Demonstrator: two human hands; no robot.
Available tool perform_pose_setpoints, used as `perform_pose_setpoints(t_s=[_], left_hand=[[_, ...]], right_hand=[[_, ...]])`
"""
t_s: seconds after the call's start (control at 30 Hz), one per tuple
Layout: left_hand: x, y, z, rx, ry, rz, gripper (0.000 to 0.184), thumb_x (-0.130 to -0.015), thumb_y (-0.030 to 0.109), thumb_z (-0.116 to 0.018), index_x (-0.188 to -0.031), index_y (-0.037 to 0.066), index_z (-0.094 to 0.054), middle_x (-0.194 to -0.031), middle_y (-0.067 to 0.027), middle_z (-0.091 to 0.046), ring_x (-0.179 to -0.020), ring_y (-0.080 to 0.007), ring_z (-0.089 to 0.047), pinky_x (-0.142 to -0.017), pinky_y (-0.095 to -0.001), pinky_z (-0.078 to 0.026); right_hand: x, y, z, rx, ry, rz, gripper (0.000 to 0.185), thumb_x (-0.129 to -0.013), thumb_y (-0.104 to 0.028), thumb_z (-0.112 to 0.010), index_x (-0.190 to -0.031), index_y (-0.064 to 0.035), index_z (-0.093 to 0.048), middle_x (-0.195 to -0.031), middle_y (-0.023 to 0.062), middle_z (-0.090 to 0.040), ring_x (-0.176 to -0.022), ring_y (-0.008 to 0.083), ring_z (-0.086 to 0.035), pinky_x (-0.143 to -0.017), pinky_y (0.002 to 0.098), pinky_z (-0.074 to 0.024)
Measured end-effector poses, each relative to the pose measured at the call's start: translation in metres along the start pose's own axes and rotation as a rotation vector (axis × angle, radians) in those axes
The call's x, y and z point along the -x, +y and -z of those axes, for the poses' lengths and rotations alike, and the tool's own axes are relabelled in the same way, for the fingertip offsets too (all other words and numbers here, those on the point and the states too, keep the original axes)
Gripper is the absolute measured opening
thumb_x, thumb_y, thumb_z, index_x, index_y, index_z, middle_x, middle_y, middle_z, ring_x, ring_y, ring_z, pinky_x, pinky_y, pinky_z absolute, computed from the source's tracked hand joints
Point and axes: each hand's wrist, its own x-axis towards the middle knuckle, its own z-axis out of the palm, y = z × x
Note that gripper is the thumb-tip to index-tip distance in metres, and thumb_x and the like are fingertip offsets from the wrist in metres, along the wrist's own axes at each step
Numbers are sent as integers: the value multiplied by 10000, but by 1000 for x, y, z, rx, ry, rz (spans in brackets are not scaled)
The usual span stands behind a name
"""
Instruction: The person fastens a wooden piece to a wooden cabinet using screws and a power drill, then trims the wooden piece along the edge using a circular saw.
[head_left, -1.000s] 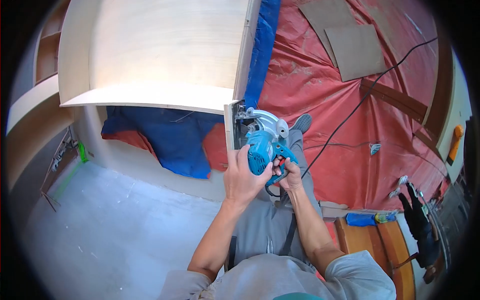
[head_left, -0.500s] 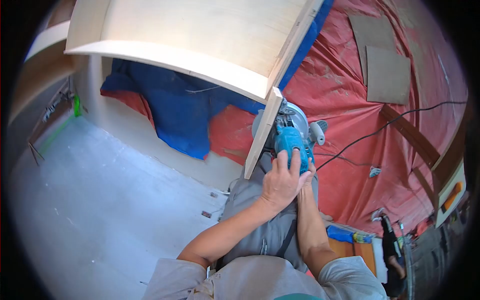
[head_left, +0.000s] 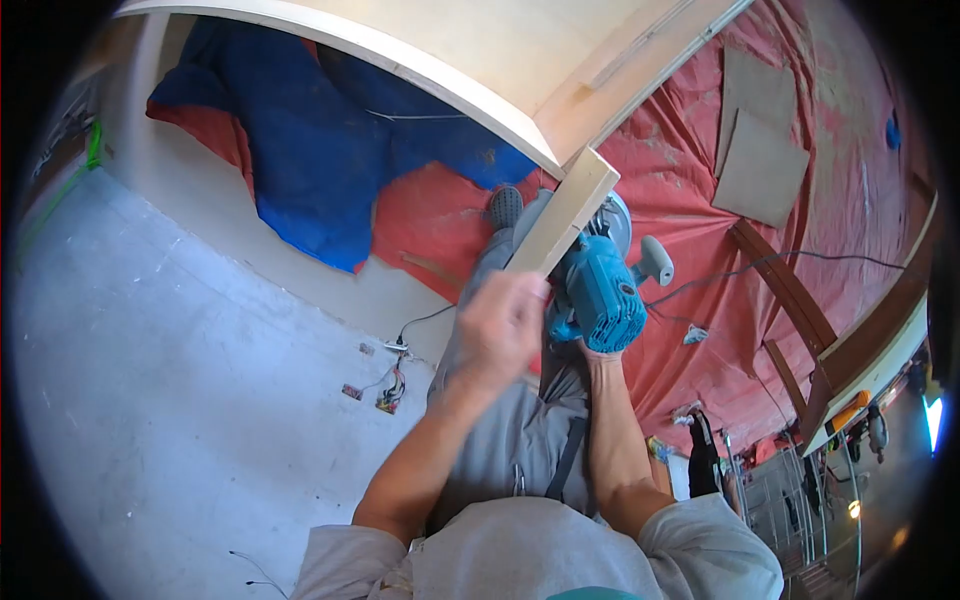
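A teal circular saw point(head_left: 603, 295) with a pale side handle lies in front of my knees. My right hand point(head_left: 600, 356) is closed on its rear, the fingers mostly hidden under the motor housing. Left of the saw is a light wooden strip point(head_left: 565, 215), its far end by the corner of a plywood box point(head_left: 440, 75). My left hand point(head_left: 497, 325), a little blurred, has its fingers curled round the strip's near end. The saw's round blade area point(head_left: 618, 225) shows partly behind the strip.
A red tarp point(head_left: 660, 200) and a blue sheet point(head_left: 320, 150) cover ground ahead. A black cord point(head_left: 740, 268) runs right from the saw. Brown boards point(head_left: 765, 165) lie on the tarp. Loose wires point(head_left: 392, 385) lie on the grey floor point(head_left: 220, 400) to the left.
My left hand has left the top of the saw and moved left onto the near end of the strip. The strip and saw appear tilted differently, and the view has shifted.
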Motion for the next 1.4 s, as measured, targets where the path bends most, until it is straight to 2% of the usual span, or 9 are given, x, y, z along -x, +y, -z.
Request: perform_pose_setpoints(t_s=[0.1, 0.4, 0.63, 0.7, 0.8, 0.97, 1.07, 1.17, 1.4], left_hand=[[8, -48, 29, 187, 76, 586, 202, -1096, 227, -675, -1149, 41, -731, -947, -22, -721, -733, -63, -630, -653, -257, -543], [58, -119, 26, 87, -235, 788, 239, -1110, 227, -644, -1236, 46, -734, -956, -23, -734, -845, -113, -689, -701, -260, -569], [131, -158, -3, 323, -132, 1169, 257, -1130, 214, -562, -1232, 14, -688, -1071, -137, -746, -908, -193, -733, -756, -340, -637], [141, -151, -6, 409, -203, 1255, 303, -1133, 225, -560, -1323, 14, -666, -1165, -153, -749, -959, -214, -741, -799, -348, -633], [150, -144, -23, 382, -318, 1166, 391, -1137, 243, -538, -1433, 7, -636, -1265, -143, -758, -1019, -212, -741, -827, -337, -614], [127, -121, -58, 473, -190, 1068, 435, -1127, 323, -588, -1461, 51, -650, -1345, -139, -749, -1073, -248, -744, -885, -407, -608], [119, -106, -62, 30, -291, 814, 392, -1099, 333, -636, -1344, 38, -715, -1239, -169, -775, -1003, -277, -760, -857, -411, -599], [87, -31, -41, -344, -299, 377, 174, -1015, 189, -751, -1050, 20, -777, -885, -123, -739, -752, -209, -714, -699, -346, -575], [-5, 7, -35, -387, -26, 6, 282, -942, 168, -851, -1180, 64, -740, -936, -52, -669, -741, -159, -643, -624, -317, -517]], right_hand=[[2, 0, -6, -6, -5, -5, 966, -883, -507, -831, -1588, -20, -385, -1516, 284, -530, -1372, 472, -571, -1165, 616, -484], [6, 7, -22, -78, -90, -65, 1126, -854, -557, -841, -1672, -22, -282, -1605, 330, -450, -1430, 525, -524, -1181, 659, -464], [-2, 21, 9, -134, -227, -87, 1128, -856, -553, -766, -1680, 20, -251, -1573, 438, -417, -1403, 592, -522, -1183, 659, -457], [0, 27, 20, -147, -176, -54, 1072, -866, -548, -792, -1653, 10, -324, -1566, 354, -482, -1398, 525, -555, -1183, 642, -467], [1, 31, 27, -161, -108, -17, 990, -882, -542, -832, -1611, -4, -432, -1556, 228, -579, -1391, 424, -605, -1182, 617, -482], [5, 28, 33, -270, -87, -44, 786, -911, -432, -834, -1506, -1, -553, -1443, 199, -668, -1293, 386, -673, -1133, 586, -524], [4, 28, 45, -274, -54, -39, 718, -917, -396, -833, -1463, -1, -585, -1398, 186, -692, -1259, 369, -688, -1116, 573, -536], [3, 30, 60, -268, -26, -37, 649, -922, -359, -833, -1420, -2, -618, -1353, 173, -715, -1225, 352, -704, -1099, 559, -548], [1, 39, 66, -357, 49, -74, 349, -929, -201, -828, -1202, -13, -716, -1108, 93, -777, -1036, 272, -746, -1027, 487, -586]])
